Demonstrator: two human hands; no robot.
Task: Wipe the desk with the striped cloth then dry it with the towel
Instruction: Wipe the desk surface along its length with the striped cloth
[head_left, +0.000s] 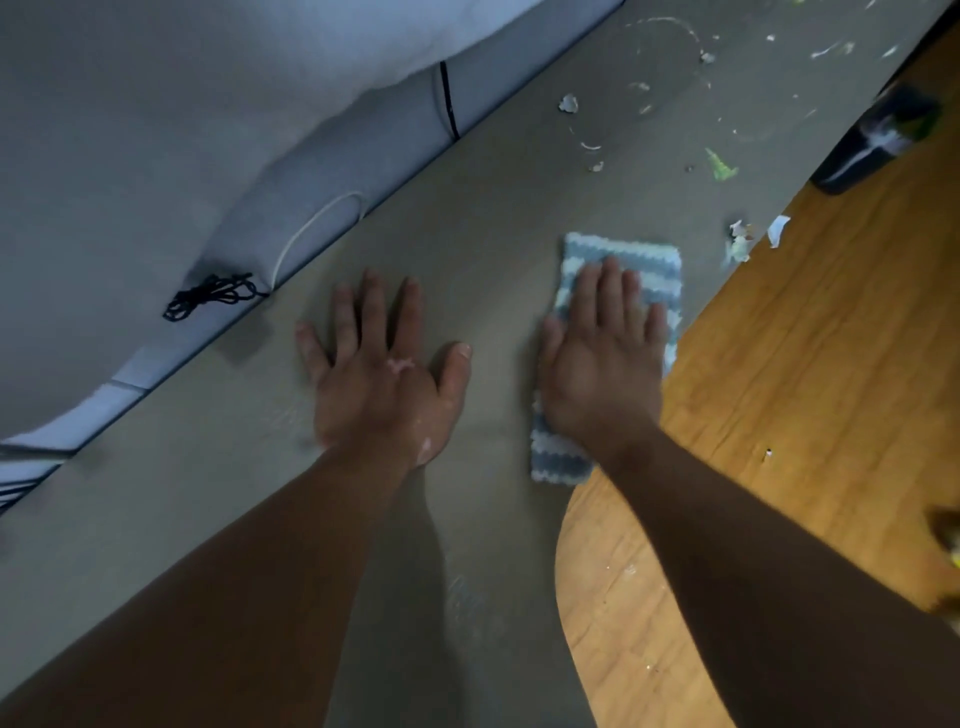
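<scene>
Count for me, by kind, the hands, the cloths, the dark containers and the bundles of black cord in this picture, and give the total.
Hands: 2 (left hand, right hand)
Cloths: 1 (striped cloth, under the right hand)
Dark containers: 1 (dark container)
Bundles of black cord: 1 (black cord bundle)
Total: 5

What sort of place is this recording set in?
Probably a desk or workstation indoors, home or office unclear. A grey desk surface littered with scraps runs along a pale panel with a bundled black cable; the right hand presses a striped cloth on it.
</scene>
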